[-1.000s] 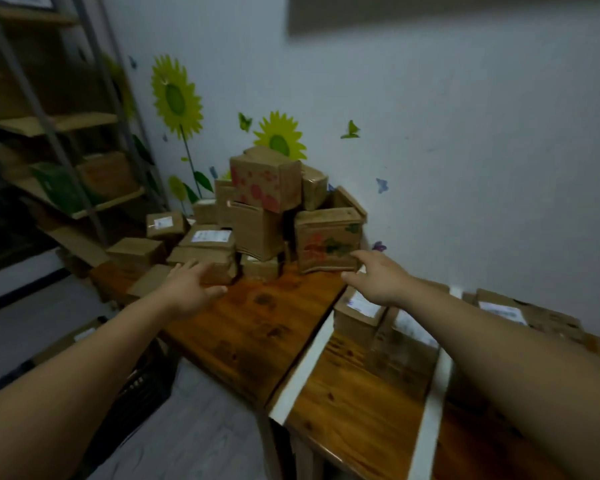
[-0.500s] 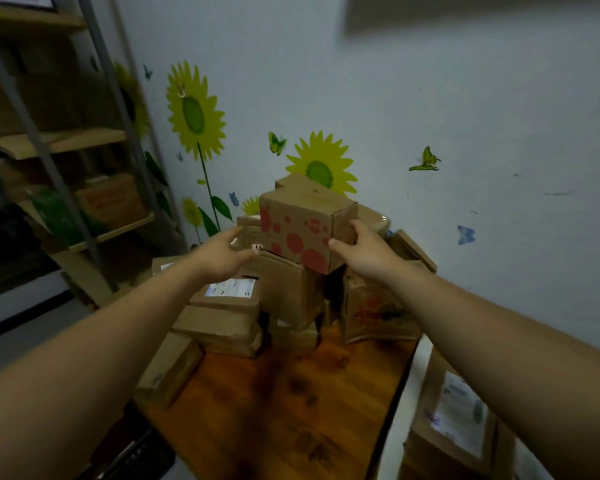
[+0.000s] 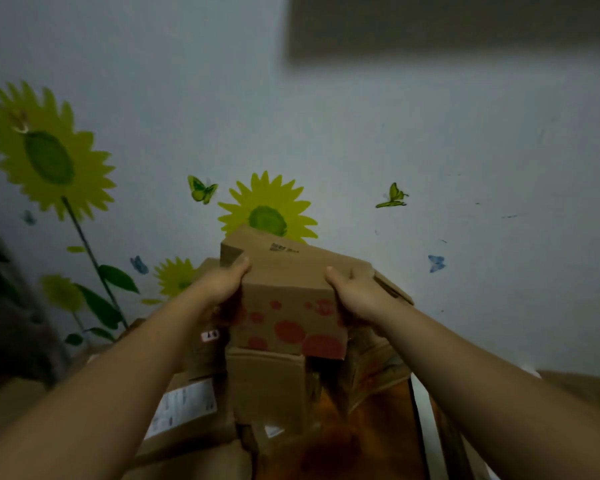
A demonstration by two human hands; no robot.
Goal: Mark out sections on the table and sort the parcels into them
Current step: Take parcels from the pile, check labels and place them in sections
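- The brown cardboard parcel with red spots (image 3: 288, 317) is at the top of the heap by the wall, with the left hand (image 3: 219, 289) and right hand (image 3: 354, 296) clamped on opposite sides, thumbs over its top.
- Risk: lifting it could topple the plain cardboard boxes (image 3: 267, 386) underneath.
- Every parcel is sealed; contents unseen.
- A white tape strip (image 3: 425, 407) marks the wooden table (image 3: 361, 427).

Left grip (image 3: 222, 285) and right grip (image 3: 355, 294) are bare.

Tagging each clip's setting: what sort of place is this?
Likely an informal parcel-sorting corner, not a warehouse: stacked cardboard parcels on a wooden table, sunflower decals on the wall.
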